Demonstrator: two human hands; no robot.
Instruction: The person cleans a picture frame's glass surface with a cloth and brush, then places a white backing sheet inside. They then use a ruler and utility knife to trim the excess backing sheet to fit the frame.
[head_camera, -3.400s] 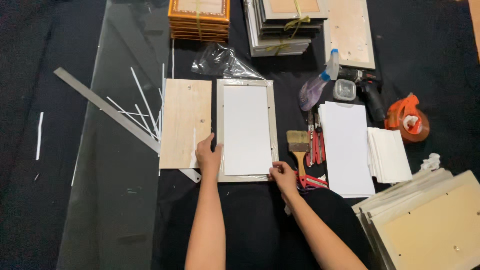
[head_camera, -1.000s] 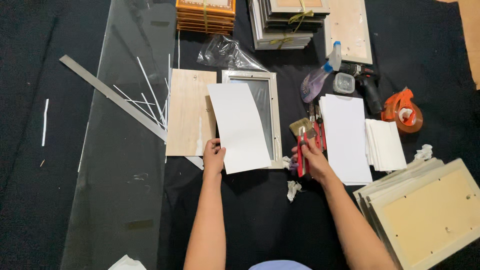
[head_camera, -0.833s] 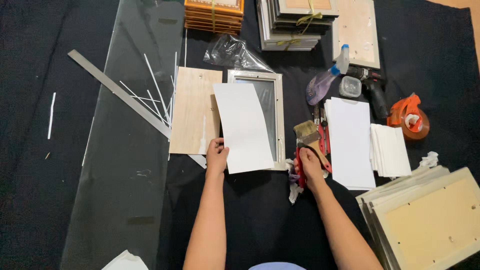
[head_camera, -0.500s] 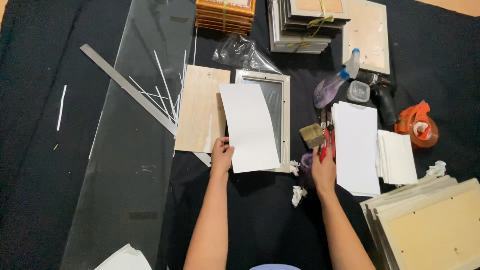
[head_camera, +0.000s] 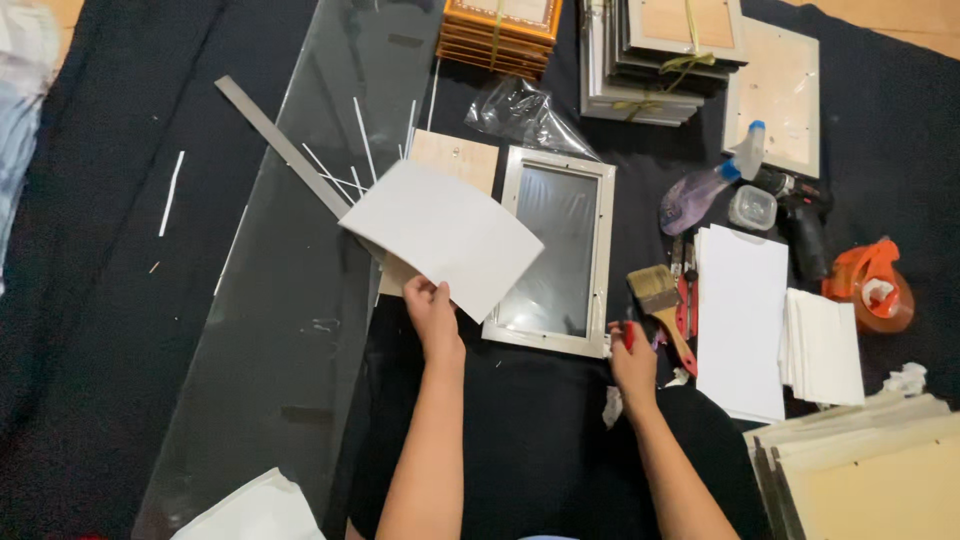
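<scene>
My left hand (head_camera: 432, 315) grips the near edge of a white sheet (head_camera: 445, 232), lifted and tilted off to the left of a silver picture frame (head_camera: 553, 250). The frame lies flat on the black cloth with its dark glass uncovered. A plywood backing board (head_camera: 452, 160) shows partly from under the sheet. My right hand (head_camera: 632, 362) rests at the frame's near right corner, closed on a small red-handled tool (head_camera: 627, 335). A paintbrush (head_camera: 657, 295) lies just right of that hand.
A large glass pane (head_camera: 300, 300) with a metal ruler (head_camera: 285, 150) and thin white strips lies left. Frame stacks (head_camera: 650, 50) sit at the back. Spray bottle (head_camera: 700, 185), drill (head_camera: 800, 215), tape dispenser (head_camera: 870, 285), white sheet piles (head_camera: 740, 320) and boards (head_camera: 870, 480) fill the right.
The white sheet was lifted off the frame and swung left, baring the glass. My right hand picked up a red-handled tool and came back to the frame's near right corner.
</scene>
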